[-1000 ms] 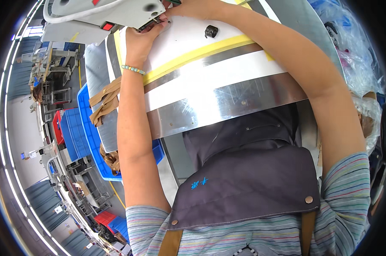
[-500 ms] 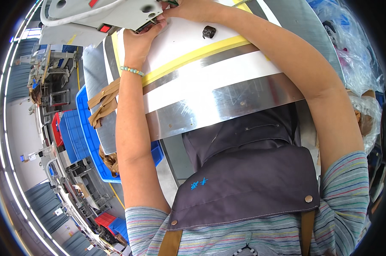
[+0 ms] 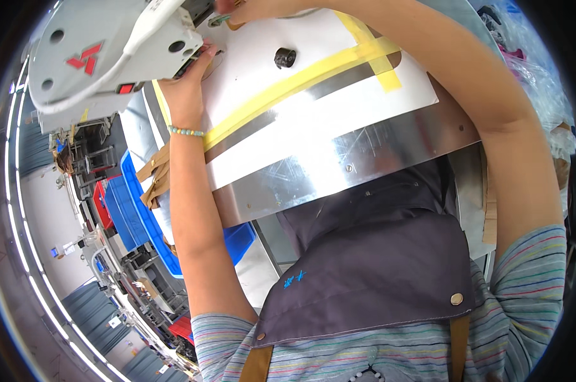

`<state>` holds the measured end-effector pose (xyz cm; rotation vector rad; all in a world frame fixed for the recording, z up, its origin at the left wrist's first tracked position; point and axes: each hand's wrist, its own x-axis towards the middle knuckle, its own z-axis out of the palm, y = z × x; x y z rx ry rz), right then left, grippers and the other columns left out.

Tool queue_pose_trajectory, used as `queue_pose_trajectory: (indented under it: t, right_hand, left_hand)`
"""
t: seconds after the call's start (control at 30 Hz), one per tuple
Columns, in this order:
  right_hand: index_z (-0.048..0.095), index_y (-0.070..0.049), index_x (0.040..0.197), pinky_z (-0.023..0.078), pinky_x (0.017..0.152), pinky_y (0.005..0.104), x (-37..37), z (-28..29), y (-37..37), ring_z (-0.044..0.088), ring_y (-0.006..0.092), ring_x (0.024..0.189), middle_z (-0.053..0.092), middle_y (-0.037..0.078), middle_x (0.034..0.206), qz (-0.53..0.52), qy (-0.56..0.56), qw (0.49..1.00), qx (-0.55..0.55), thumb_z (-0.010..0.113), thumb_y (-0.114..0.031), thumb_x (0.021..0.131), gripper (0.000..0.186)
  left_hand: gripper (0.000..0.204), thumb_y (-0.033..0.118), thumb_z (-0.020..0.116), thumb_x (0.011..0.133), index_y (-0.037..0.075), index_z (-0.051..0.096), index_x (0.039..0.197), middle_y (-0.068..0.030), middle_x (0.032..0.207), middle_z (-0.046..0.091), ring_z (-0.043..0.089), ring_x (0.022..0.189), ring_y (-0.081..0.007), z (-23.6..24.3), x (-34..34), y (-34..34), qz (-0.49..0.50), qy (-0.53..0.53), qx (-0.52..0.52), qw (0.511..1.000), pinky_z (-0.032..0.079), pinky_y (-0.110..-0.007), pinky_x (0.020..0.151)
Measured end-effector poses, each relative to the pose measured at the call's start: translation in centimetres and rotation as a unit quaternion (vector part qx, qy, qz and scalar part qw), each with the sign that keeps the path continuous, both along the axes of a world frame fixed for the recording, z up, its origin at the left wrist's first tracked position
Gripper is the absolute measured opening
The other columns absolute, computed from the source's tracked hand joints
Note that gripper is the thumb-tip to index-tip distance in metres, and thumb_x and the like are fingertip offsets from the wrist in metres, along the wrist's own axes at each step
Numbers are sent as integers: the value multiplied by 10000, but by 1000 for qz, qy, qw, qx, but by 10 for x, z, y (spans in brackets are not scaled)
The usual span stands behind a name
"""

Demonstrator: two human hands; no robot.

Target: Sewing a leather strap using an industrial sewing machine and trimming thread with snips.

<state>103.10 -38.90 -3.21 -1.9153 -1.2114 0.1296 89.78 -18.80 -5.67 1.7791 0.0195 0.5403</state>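
A pale grey sewing machine (image 3: 103, 54) with a white cable fills the upper left. My left hand (image 3: 185, 95), a beaded bracelet on its wrist, reaches to the machine's needle end. Its fingers are closed near a small shiny piece; the machine partly hides them, and what they hold is unclear. To the right of the machine's end, my right hand (image 3: 240, 11) is partly cut off by the upper edge. Its fingers close round a small, greenish, blurred thing I cannot make out. A small black roll (image 3: 285, 58) lies on the white work surface (image 3: 256, 83).
Yellow tape (image 3: 288, 89) crosses the work surface, with a bare metal front edge (image 3: 326, 165) nearer me. Brown strips (image 3: 154, 175) hang at the table's left side above a blue bin (image 3: 149, 223). Clear plastic bags (image 3: 539, 83) are piled at the far right.
My view has shifted, so more of the machine shows. My right hand has moved up and away from the left one, carrying the small greenish thing. My left hand stays by the needle end.
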Motion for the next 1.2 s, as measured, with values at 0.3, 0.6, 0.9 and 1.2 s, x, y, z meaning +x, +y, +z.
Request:
queue_pose_trajectory:
  t: [0.3, 0.6, 0.9, 1.2]
  right_hand:
    - [661, 52, 1028, 539, 815, 513, 1, -12, 4, 674, 476, 886, 694, 291, 916, 93, -105, 988, 58, 587, -115, 883, 233]
    - [671, 5, 938, 577, 741, 452, 28, -20, 9, 718, 369, 865, 689, 186, 937, 126, -365, 918, 96, 566, -87, 868, 155]
    - [673, 14, 923, 577, 714, 444, 24, -21, 15, 720, 367, 830, 696, 188, 883, 148, -334, 920, 142, 557, -85, 872, 161]
    - [704, 30, 913, 555, 737, 484, 23, -20, 13, 698, 428, 803, 702, 261, 823, 172, -222, 957, 76, 560, -100, 868, 200]
  left_hand:
    - [398, -203, 649, 840, -61, 576, 1205, -140, 1068, 678, 671, 977, -225, 0, -6, 4, 36, 10, 7, 999, 557, -361, 930]
    - [361, -203, 652, 839, -60, 579, 1162, -145, 1090, 666, 646, 985, -232, -3, -10, 12, 13, -11, 11, 1000, 542, -373, 943]
    - [419, -210, 659, 834, -41, 565, 1205, -130, 1084, 649, 637, 987, -236, -2, -13, 12, 31, 1, 33, 999, 538, -368, 929]
    - [302, -130, 710, 840, -72, 618, 1122, -130, 1025, 711, 681, 912, -204, 0, -14, 9, 59, 21, 40, 997, 563, -333, 857]
